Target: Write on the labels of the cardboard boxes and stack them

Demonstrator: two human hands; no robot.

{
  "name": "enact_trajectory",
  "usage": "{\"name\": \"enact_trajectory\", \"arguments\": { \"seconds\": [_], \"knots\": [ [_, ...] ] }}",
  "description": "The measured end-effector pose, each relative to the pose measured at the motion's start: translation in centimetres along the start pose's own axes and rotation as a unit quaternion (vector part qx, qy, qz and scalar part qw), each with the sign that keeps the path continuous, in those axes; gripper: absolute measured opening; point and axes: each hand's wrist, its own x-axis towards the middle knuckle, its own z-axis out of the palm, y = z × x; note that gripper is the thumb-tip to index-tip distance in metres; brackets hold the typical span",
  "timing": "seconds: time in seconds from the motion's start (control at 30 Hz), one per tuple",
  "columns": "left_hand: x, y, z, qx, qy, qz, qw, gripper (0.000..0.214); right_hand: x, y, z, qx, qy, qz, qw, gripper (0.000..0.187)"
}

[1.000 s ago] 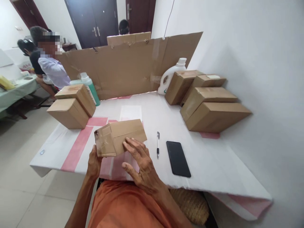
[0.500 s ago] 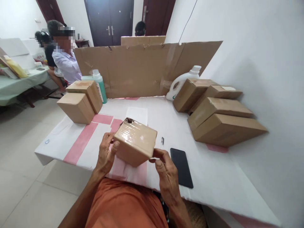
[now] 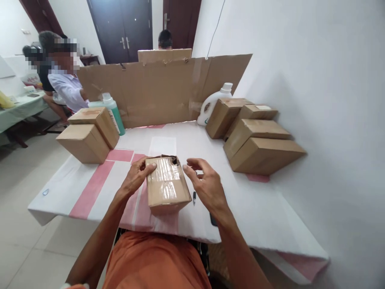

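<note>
A small cardboard box (image 3: 167, 186) wrapped in clear tape rests on the white-and-pink covered table (image 3: 264, 204) just in front of me, with a torn corner at its far right. My left hand (image 3: 136, 176) grips its far left edge, thumb on the top face. Just right of the box hovers my right hand (image 3: 206, 184), fingers curled and apart, holding nothing. A pen (image 3: 194, 197) pokes out between the box and my right hand. Under my right forearm lies a black phone (image 3: 212, 220), almost hidden.
Several closed cardboard boxes (image 3: 258, 140) are stacked along the right wall, two more boxes (image 3: 87, 134) at the left. A green bottle (image 3: 113, 110) and a white jug (image 3: 212, 104) stand before a cardboard screen (image 3: 162, 90). Other people (image 3: 60, 76) sit at another table, far left.
The box was held up and turned in both hands; now it sits on the table. My right hand has let go of it and moved to its right side.
</note>
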Motion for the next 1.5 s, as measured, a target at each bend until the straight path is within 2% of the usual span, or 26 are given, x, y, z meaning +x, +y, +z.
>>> {"name": "enact_trajectory", "arguments": {
  "seconds": [0.1,0.2,0.3,0.4,0.6,0.73,0.9,1.0,1.1,1.2,1.3,1.37,1.43,1.5],
  "knots": [
    [1.1,1.2,0.2,0.083,0.014,0.009,0.996,0.049,3.0,0.3,2.0,-0.019,-0.065,0.048,0.997,0.029],
    [2.7,2.8,1.0,0.195,0.018,0.041,0.98,0.049,4.0,0.2,3.2,-0.031,-0.104,0.061,0.992,0.025],
    [3.7,4.3,2.4,0.318,-0.006,0.065,0.946,0.036,3.4,0.0,3.5,-0.033,-0.089,0.053,0.994,0.021],
    [2.8,5.3,3.6,0.388,-0.023,0.071,0.919,0.025,1.7,0.0,3.4,-0.022,-0.053,0.033,0.998,0.02],
    [-2.3,6.2,4.6,0.389,0.041,0.09,0.916,0.017,-3.5,-1.2,3.2,0.017,0.022,-0.008,1.0,0.02],
    [-4.4,6.3,5.0,0.382,0.05,0.116,0.916,0.011,-5.6,-2.0,2.7,0.045,0.048,-0.02,0.998,0.019],
    [-5.9,5.8,4.9,0.377,0.055,0.173,0.908,0.013,-5.6,-2.1,1.5,0.078,0.004,-0.035,0.996,0.015],
    [-7.4,5.3,4.1,0.377,0.078,0.223,0.896,0.015,-5.5,-2.7,1.2,0.051,-0.045,-0.096,0.993,0.011],
    [-8.9,4.8,2.7,0.376,0.111,0.252,0.885,0.015,-5.8,-3.5,1.9,-0.013,-0.06,-0.174,0.983,0.015],
    [-9.9,4.4,1.4,0.368,0.113,0.261,0.885,0.016,-6.5,-4.1,3.2,-0.04,-0.037,-0.214,0.975,0.021],
    [-10.3,4.1,1.0,0.374,0.109,0.266,0.881,0.02,-7.0,-4.3,3.7,0.019,-0.019,-0.192,0.981,0.018],
    [-10.2,4.0,1.2,0.38,0.11,0.268,0.878,0.021,-7.1,-3.9,3.3,0.092,-0.031,-0.162,0.982,0.015],
    [-10.0,4.0,1.5,0.386,0.118,0.262,0.877,0.021,-6.9,-2.7,2.4,0.155,-0.059,-0.12,0.979,0.021],
    [-9.7,4.1,1.8,0.389,0.126,0.255,0.876,0.02,-6.4,-0.5,1.4,0.154,-0.06,-0.053,0.985,0.03]
  ]
}}
